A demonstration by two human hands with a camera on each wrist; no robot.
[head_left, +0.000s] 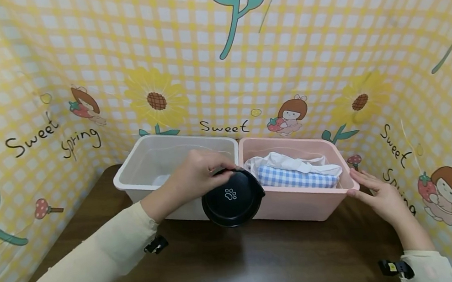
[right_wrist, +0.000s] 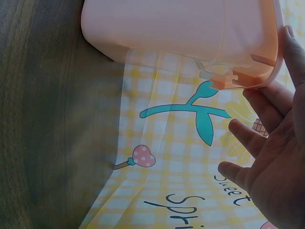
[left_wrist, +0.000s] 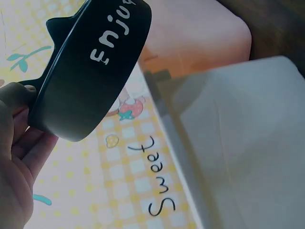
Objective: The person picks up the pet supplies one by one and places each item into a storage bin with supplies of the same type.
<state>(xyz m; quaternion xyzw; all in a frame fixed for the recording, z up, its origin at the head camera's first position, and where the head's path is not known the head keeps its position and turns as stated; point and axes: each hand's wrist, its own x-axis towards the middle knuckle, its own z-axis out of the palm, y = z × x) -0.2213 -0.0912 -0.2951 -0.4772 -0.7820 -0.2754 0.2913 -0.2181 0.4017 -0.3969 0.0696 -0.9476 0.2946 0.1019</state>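
My left hand (head_left: 188,175) pinches the rim of a black pet bowl (head_left: 232,200) with pointed ears, holding it tipped on its side in front of where the two bins meet. A white paw print shows inside the bowl, and white lettering reading "Enjoy" on its outer wall in the left wrist view. At the far right, my right hand (head_left: 383,200) touches the corner of the pink bin (head_left: 299,204), its fingers spread and mostly straight along the rim. Inside that bin lie a blue-and-white checked cloth (head_left: 298,177) and a white cloth (head_left: 282,160).
A whitish bin (head_left: 129,169) stands left of the pink one, the two side by side; my left forearm covers part of it. Both rest on a dark wooden table (head_left: 272,265). A yellow checked sheet (head_left: 203,83) hangs behind and along both sides.
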